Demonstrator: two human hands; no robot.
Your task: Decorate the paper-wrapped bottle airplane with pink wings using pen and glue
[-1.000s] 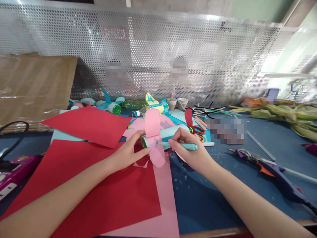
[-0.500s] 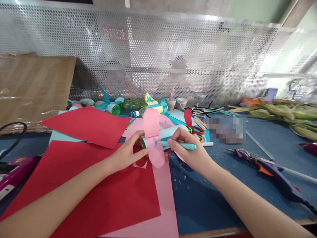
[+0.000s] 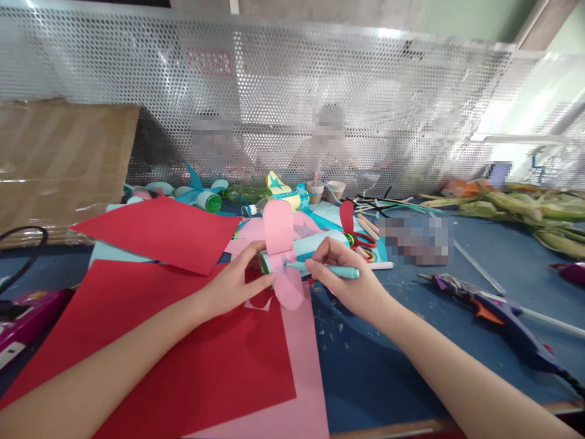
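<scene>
My left hand (image 3: 235, 281) is closed around the green end of a small bottle wrapped in light blue paper (image 3: 315, 244), which carries a pink paper wing (image 3: 280, 247) across it. My right hand (image 3: 340, 274) grips a teal pen (image 3: 326, 269) with its tip pressed on the pink wing near the bottle. Both hands hover above a large red paper sheet (image 3: 183, 353) and a pink sheet (image 3: 299, 378) lying on the blue table (image 3: 379, 366).
A blue glue gun (image 3: 498, 320) lies at the right, a purple device (image 3: 25, 320) with a black cable at the left. Another red sheet (image 3: 169, 231), finished bottle crafts (image 3: 208, 198), scissors (image 3: 365, 239), sticks and corn husks (image 3: 525, 210) crowd the back. Perforated metal screen (image 3: 292, 103) behind; cardboard (image 3: 59, 158) left.
My right hand and the pen have shifted slightly left along the pink wing. The left hand keeps the bottle in place.
</scene>
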